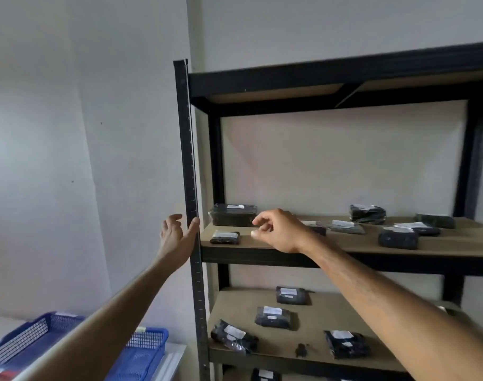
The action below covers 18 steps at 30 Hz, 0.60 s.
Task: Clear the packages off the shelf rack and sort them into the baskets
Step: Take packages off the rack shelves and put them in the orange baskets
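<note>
**Both hands raised at the middle shelf, neither holding a package**

Nearest, lower left: two blue plastic mesh baskets (149, 350) side by side on a low white table (174, 361), partly hidden by the left forearm.

Bottom shelf board of the black metal shelf rack (189, 166): several black plastic-wrapped packages with white labels (273, 318) lie flat and well apart; a small dark scrap (301, 350) sits near the front edge.

Left hand (177, 237): fingers spread and relaxed, thumb touching the rack's front-left upright post at the height of the middle shelf. It holds nothing.

Right hand (278, 232): over the front of the middle wooden shelf board (344, 240), fingers loosely curled with thumb and forefinger close together, nothing between them. It is just right of a small black labelled package (225, 237) at the shelf's front-left, not touching it.

Farther back, same board: a larger black wrapped box (233, 215) in the left rear corner; more black packages spread toward the right.

Top shelf: only the underside shows. Pale wall (97, 105) behind.
</note>
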Tool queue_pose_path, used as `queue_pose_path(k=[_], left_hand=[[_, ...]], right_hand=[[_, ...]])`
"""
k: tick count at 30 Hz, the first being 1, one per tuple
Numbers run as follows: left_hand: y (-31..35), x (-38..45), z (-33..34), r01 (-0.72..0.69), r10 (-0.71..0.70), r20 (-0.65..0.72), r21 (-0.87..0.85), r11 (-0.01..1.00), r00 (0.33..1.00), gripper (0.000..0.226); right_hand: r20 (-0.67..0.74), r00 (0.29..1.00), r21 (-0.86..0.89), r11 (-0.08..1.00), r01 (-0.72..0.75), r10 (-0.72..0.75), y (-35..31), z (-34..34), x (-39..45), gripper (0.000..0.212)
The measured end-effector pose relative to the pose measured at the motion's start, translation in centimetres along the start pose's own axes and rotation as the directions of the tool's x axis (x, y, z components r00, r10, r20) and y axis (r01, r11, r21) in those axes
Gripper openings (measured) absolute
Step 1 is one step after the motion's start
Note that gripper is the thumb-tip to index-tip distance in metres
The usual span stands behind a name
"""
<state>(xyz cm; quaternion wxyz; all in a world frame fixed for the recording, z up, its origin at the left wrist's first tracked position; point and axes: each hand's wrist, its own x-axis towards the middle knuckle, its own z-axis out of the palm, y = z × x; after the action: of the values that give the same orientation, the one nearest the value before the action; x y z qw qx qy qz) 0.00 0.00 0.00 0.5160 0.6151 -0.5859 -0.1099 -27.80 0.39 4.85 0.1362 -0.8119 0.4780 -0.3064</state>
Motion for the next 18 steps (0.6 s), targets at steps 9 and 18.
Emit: queue_pose_path(k=[9, 18], left_hand=[[-6.4, 5.6, 4.5, -0.104, 0.121, 0.143, -0.12, 0.987, 0.982, 0.038], [-8.0, 6.7, 4.1, -0.208, 0.243, 0.212, -0.173, 0.963, 0.947, 0.033]], right_hand=[[0.195, 0.972, -0.124, 0.986, -0.111, 0.134, 3.0, 7.4, 13.1, 0.061], [0.273, 0.945, 0.156, 0.961, -0.23, 0.181, 3.4, 7.6, 14.7, 0.044]])
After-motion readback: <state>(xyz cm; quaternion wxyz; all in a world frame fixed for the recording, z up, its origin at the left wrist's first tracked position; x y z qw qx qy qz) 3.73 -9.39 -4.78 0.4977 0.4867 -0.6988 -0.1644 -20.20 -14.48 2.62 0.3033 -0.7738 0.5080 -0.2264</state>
